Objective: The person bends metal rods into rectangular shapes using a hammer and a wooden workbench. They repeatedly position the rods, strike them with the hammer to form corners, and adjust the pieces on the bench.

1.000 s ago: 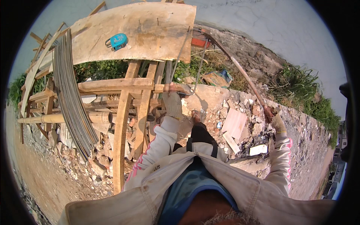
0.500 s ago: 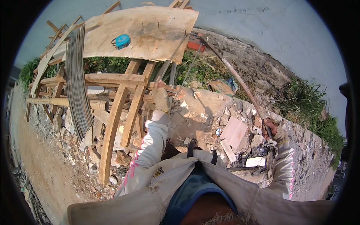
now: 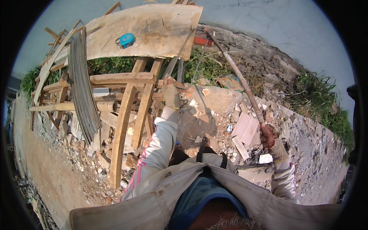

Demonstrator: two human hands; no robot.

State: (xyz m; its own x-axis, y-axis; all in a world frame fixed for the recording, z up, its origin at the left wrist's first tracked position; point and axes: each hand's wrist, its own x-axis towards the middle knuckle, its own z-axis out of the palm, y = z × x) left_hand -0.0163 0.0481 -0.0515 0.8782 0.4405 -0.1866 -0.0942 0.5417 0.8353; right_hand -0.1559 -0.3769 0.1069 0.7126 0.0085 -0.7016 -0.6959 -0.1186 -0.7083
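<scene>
My right hand (image 3: 270, 138), in a knitted glove with bare fingertips, is closed around the lower end of a long rusty metal bar (image 3: 238, 73). The bar slants up and left to the edge of the plywood board (image 3: 142, 28). There its far end meets a thin steel rod (image 3: 198, 63) bent into a narrow loop. My left hand (image 3: 171, 94), gloved the same way, is closed at the loop's near end, beside the wooden frame (image 3: 122, 78). Its fingers partly hide the rod. Nails stick up from the board, and a blue tape measure (image 3: 125, 40) lies on it.
A bundle of thin steel rods (image 3: 79, 88) hangs over the frame at left, across a bamboo pole (image 3: 69, 106). Broken rubble, a pinkish tile (image 3: 246, 128) and a white block (image 3: 265, 158) lie on the ground. Weeds (image 3: 310, 90) grow along the wall.
My right hand has swung the bar's lower end left and slightly closer to me. My left hand remains at the loop's near end. The whole view has shifted slightly.
</scene>
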